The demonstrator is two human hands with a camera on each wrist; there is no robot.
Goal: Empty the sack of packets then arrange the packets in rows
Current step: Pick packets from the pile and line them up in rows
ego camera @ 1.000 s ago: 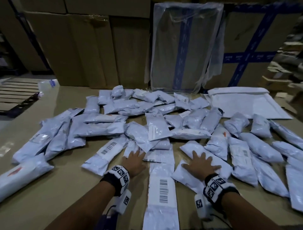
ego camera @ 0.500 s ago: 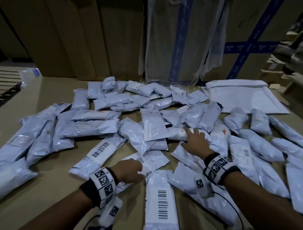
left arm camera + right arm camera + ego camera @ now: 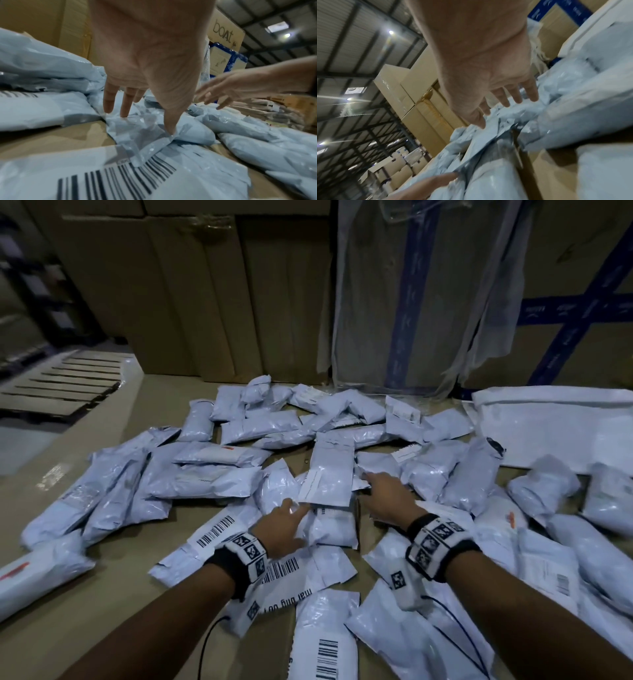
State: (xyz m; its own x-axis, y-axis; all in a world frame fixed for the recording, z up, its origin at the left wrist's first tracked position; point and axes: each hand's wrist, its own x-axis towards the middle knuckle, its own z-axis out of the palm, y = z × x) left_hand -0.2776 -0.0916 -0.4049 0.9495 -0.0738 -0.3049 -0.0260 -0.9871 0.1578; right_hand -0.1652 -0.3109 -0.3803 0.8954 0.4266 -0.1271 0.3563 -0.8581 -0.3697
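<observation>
Your left hand presses straight fingers onto a grey packet at the heap's near edge; your right hand, fingers spread and gripping nothing, hovers just beside it.

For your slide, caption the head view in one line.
Both hands, left hand and right hand, reach into scattered grey packets on a cardboard surface.

Roughly forty pale poly packets, too overlapped for an exact count; at least four showing barcode labels. One flat white sack. Two hands, left and right.
</observation>
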